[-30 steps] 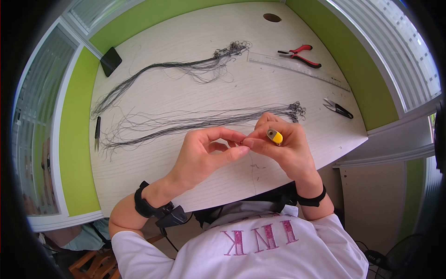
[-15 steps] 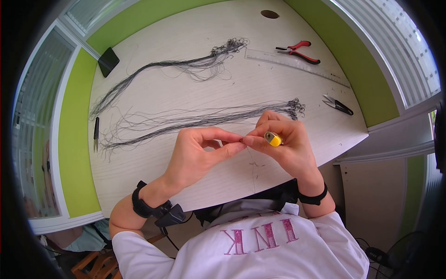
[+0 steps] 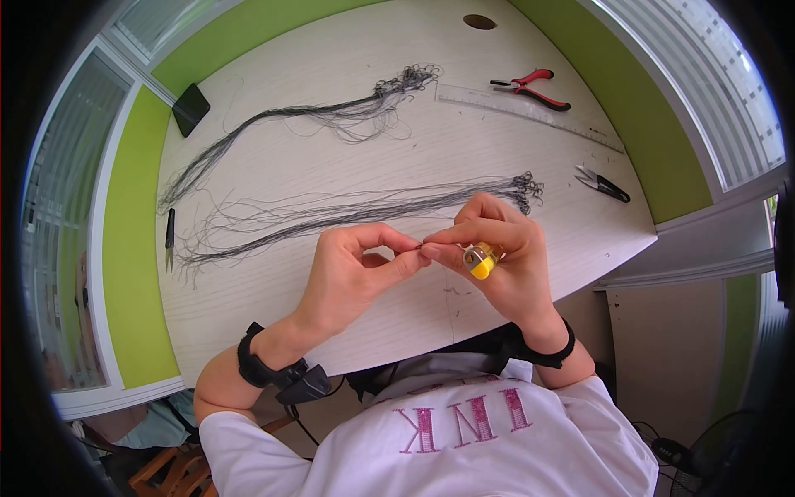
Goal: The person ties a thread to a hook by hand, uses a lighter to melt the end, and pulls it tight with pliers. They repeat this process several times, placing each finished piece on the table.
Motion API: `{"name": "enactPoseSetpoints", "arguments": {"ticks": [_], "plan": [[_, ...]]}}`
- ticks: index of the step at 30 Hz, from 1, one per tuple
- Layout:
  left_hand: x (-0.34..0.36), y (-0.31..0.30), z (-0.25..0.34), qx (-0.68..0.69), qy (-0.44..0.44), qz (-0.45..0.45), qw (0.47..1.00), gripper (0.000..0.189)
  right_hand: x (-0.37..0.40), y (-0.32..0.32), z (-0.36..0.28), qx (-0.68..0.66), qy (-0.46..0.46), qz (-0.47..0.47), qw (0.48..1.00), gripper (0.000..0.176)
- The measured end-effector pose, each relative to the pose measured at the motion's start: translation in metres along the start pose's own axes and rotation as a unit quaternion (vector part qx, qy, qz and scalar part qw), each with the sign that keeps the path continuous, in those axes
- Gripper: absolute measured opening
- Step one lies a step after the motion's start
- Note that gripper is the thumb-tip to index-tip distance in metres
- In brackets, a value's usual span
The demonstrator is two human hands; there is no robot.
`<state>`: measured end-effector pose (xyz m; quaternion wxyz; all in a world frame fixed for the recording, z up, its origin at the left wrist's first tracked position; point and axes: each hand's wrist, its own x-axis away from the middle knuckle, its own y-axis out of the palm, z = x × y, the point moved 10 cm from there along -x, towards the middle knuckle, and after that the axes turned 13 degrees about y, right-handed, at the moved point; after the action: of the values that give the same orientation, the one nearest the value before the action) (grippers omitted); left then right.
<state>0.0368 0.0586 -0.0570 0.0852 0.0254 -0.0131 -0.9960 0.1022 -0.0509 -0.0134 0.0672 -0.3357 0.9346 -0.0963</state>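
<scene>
My left hand point(image 3: 352, 269) pinches something tiny and dark between thumb and index finger; it is too small to make out. Fingertip to fingertip with it, my right hand point(image 3: 505, 257) is also closed, its thumb and index finger at the same tiny thing. A yellow lighter point(image 3: 482, 261) with a metal top sits in the curl of my right hand. A thin thread point(image 3: 450, 311) hangs below the fingers toward the table's front edge. Just beyond both hands lies a bundle of dark threads point(image 3: 331, 217) with looped ends at its right, partly hidden by my right hand.
A second thread bundle point(image 3: 273, 116) lies farther back. Red-handled pliers point(image 3: 534, 89), a clear ruler point(image 3: 530, 113) and black snips point(image 3: 604, 184) are at the right. Another pair of snips point(image 3: 171, 240) and a black flat object point(image 3: 190, 109) lie left. Green partitions point(image 3: 149, 240) border the table point(image 3: 248, 306).
Both pinching hands have shifted slightly left. My right hand has turned, tilting the lighter so that its yellow body points more toward me.
</scene>
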Motion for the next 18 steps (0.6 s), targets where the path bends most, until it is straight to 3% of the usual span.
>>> {"name": "enactPoseSetpoints", "arguments": {"ticks": [7,14,16,18], "plan": [[-0.001,-0.001,0.008,0.01,0.058,0.019,0.998,0.006,0.002,-0.005,0.001,-0.009,0.003,0.024,1.0,0.013],[-0.001,0.002,0.008,0.029,0.022,0.011,0.999,0.008,0.005,-0.021,0.012,0.007,0.03,0.046,0.998,0.01],[-0.001,0.004,0.009,0.037,0.029,0.004,0.999,0.008,0.008,-0.024,0.006,0.089,-0.005,0.044,0.995,0.017],[-0.001,0.003,0.01,0.036,0.019,0.009,0.999,0.007,0.013,-0.027,0.003,0.134,0.022,0.038,0.99,0.022]]}}
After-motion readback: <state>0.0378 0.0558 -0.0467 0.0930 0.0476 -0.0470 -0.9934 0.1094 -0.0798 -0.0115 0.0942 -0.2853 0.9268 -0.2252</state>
